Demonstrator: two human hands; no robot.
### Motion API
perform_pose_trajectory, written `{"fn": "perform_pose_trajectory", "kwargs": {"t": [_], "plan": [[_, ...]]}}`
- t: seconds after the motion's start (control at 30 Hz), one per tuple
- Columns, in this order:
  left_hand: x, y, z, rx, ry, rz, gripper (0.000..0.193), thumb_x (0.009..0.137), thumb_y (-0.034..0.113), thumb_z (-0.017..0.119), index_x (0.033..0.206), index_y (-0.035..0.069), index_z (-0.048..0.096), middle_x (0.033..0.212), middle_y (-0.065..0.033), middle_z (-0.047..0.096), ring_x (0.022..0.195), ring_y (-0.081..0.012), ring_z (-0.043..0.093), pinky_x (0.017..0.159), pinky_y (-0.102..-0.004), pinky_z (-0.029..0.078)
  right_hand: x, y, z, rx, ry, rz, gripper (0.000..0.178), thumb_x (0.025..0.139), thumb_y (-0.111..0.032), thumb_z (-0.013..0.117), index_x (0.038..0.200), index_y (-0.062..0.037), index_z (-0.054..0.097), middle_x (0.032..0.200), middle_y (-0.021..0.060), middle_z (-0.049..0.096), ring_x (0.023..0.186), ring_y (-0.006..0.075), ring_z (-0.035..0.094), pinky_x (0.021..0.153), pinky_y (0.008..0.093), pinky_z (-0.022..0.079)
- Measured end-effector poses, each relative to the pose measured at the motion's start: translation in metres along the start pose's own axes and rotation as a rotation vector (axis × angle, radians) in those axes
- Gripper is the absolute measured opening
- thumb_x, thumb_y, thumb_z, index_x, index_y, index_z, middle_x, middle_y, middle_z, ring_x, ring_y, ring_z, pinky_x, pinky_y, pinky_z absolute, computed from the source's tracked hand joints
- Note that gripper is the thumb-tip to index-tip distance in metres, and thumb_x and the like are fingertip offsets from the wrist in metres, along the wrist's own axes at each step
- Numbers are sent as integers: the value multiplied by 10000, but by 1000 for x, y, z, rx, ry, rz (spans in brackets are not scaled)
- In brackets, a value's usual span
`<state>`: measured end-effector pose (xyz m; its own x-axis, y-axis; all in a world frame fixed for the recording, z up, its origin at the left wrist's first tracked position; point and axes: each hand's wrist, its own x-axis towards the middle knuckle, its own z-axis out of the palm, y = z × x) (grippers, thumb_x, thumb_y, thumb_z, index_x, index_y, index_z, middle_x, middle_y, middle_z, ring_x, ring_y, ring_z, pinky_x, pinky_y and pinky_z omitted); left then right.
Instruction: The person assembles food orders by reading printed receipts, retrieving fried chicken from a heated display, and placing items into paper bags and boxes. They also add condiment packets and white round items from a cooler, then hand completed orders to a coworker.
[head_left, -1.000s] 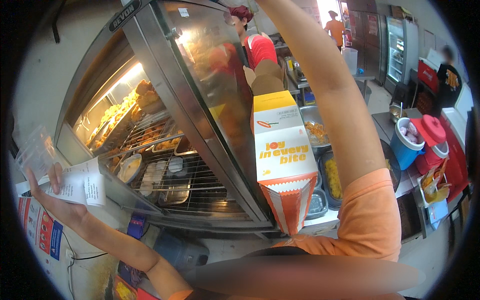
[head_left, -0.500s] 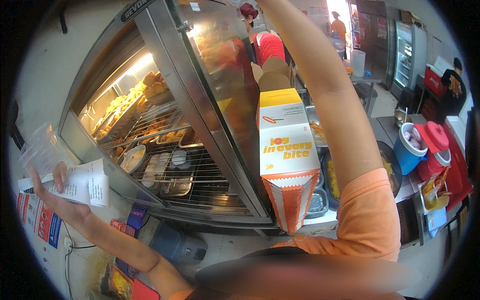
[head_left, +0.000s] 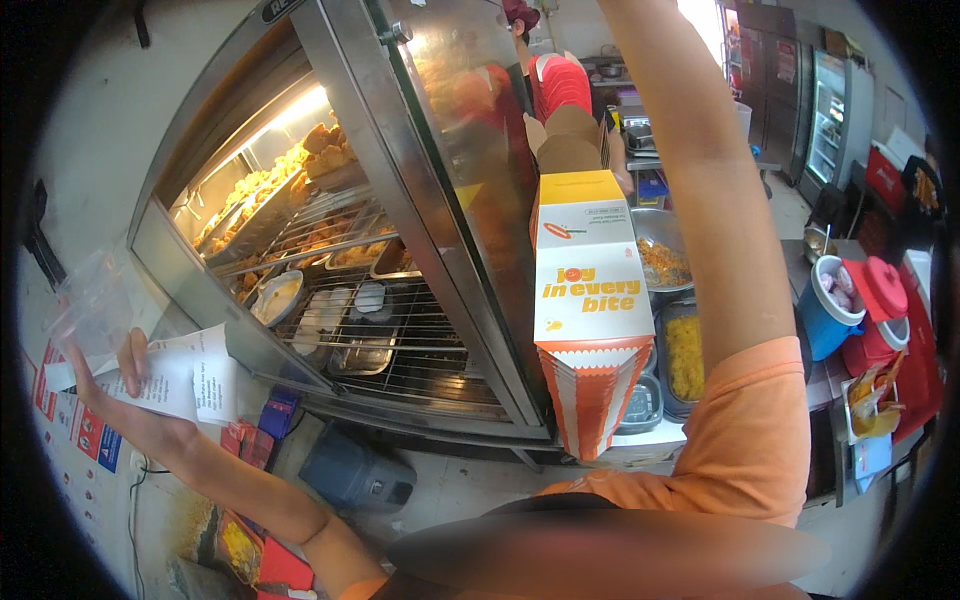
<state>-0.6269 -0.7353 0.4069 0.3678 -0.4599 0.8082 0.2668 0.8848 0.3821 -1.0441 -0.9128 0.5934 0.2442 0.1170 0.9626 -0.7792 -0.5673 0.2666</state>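
At the far left, my left hand (head_left: pixel 118 375) is closed around white printed paper slips (head_left: pixel 190 385). A clear plastic item (head_left: pixel 92 305), perhaps a bag or cup, rises from the same fingers. My right forearm (head_left: pixel 705 150) reaches up past the top edge, so that hand is hidden. Between my arms stands a glass-sided warming cabinet (head_left: pixel 430 250) with trays of fried food (head_left: pixel 270 190) on wire racks. Beside it is a stack of white, yellow and orange-striped cardboard food boxes (head_left: pixel 595 285) with raised flaps at the far end.
Right of the boxes are a steel bowl of orange-brown food (head_left: pixel 662 265) and a tray of yellow food (head_left: pixel 687 365). Blue (head_left: pixel 825 315) and red (head_left: pixel 875 345) tubs stand farther right. A grey bin (head_left: pixel 355 465) sits below the cabinet. A person in red (head_left: pixel 560 85) stands beyond the boxes.
The view has shifted, so most things appear slightly farther right. My right forearm has swung right, showing more of the bowl and yellow tray. My left hand still holds the slips and plastic.
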Motion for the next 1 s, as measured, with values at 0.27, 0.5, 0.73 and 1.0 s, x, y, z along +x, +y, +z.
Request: {"fn": "perform_pose_trajectory", "kwargs": {"t": [0.27, 0.5, 0.73, 1.0], "plan": [[0, -11, 4, -41, 122, -5, 424, 881, 287, 550, 1239, 70, 485, 570, 13, 247, 551, -81, 313, 517, -182, 271, 7, -1, 5, -292, -164, 5, 195, 757, -136, 606, 913, -43, 677, 957, 102, 673, 898, 275, 630, 823, 353, 496], [-2, -11, -3, -88, -5, -55, 477, 894, 286, 527, 1317, 84, 441, 574, 23, 231, 537, -62, 290, 521, -176, 275, 19, 4, 14, -481, -269, -12, 195, 771, -142, 587, 917, -46, 675, 960, 103, 670, 904, 282, 626, 826, 359, 494], [-7, -13, -1, -94, -28, -16, 494, 894, 260, 517, 1338, 66, 420, 802, -28, 488, 531, -58, 280, 539, -169, 313, 31, 12, 18, -717, -377, -53, 198, 785, -148, 569, 921, -49, 674, 964, 103, 668, 911, 288, 621, 830, 366, 491], [-24, -38, -7, -166, -68, -63, 441, 899, 303, 490, 1257, 45, 485, 1021, -91, 554, 514, -52, 311, 469, -171, 317, 20, 21, -33, -981, -371, -273, 203, 802, -155, 549, 926, -53, 672, 969, 104, 665, 918, 295, 616, 834, 373, 488]]}}
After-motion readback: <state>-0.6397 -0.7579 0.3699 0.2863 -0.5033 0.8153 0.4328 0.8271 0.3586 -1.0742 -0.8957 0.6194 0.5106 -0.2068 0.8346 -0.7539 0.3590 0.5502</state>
